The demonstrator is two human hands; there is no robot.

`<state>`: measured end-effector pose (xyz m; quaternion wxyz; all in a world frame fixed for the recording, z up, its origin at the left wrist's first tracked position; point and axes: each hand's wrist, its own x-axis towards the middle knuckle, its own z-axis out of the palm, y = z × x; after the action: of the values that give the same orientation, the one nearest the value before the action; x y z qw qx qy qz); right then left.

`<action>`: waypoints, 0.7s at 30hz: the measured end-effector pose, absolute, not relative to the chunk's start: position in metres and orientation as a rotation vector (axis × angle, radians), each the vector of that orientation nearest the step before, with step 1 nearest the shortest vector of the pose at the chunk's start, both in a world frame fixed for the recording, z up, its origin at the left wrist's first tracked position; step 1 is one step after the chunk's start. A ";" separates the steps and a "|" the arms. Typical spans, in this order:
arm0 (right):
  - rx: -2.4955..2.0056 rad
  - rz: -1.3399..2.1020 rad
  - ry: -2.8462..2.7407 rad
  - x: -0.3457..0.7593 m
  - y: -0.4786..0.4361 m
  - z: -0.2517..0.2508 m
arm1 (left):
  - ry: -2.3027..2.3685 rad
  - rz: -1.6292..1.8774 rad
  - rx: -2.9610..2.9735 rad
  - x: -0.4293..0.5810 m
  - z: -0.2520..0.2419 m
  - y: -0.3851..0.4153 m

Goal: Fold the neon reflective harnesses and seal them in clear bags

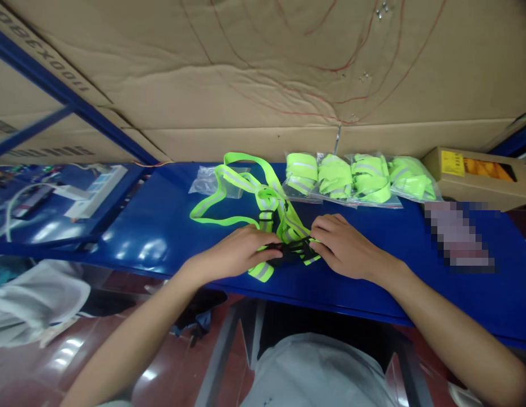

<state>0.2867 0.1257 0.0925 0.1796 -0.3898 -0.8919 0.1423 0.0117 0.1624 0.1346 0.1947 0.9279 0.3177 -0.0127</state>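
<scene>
A neon-yellow reflective strap harness (267,198) with grey stripes and black buckle parts lies in loose loops on the blue table. My left hand (241,249) is closed on its black strap end, thumb on top, with a yellow end hanging beneath. On the other side my right hand (339,243) pinches the strap where black and yellow meet. A black section (294,247) stretches between the two hands near the table's front edge. Behind the loops lies a clear plastic bag (203,182), partly covered by the strap.
Several bagged yellow strap bundles, one of them a rolled bundle (301,171), line the back of the blue table (139,226). A cardboard box (479,189) and a pixelated object (458,234) are at right. A power strip (97,192) lies left, beyond a blue frame bar.
</scene>
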 end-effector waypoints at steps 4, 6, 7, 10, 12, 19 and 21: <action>-1.112 0.359 -2.515 0.289 0.124 0.093 | 0.879 -0.014 2.605 0.016 0.134 0.164; -1.115 0.343 -2.510 0.290 0.124 0.094 | 0.867 -0.009 2.605 0.016 0.133 0.163; -1.122 0.339 -2.503 0.290 0.125 0.095 | 0.871 0.004 2.611 0.016 0.133 0.163; -1.173 0.350 -2.451 0.293 0.127 0.096 | 0.945 0.089 2.682 0.016 0.134 0.159; -1.201 0.386 -2.406 0.295 0.129 0.096 | 0.994 0.131 2.738 0.015 0.136 0.153; -1.191 0.703 -2.098 0.296 0.132 0.097 | 1.217 0.487 3.136 0.014 0.134 0.119; -1.195 0.823 -2.014 0.294 0.132 0.096 | 1.246 0.656 3.269 0.015 0.128 0.112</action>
<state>0.2940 0.1325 0.0956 0.3239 -0.4554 -0.7677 0.3136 0.0153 0.1118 0.1275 -0.2076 0.8984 0.3424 0.1802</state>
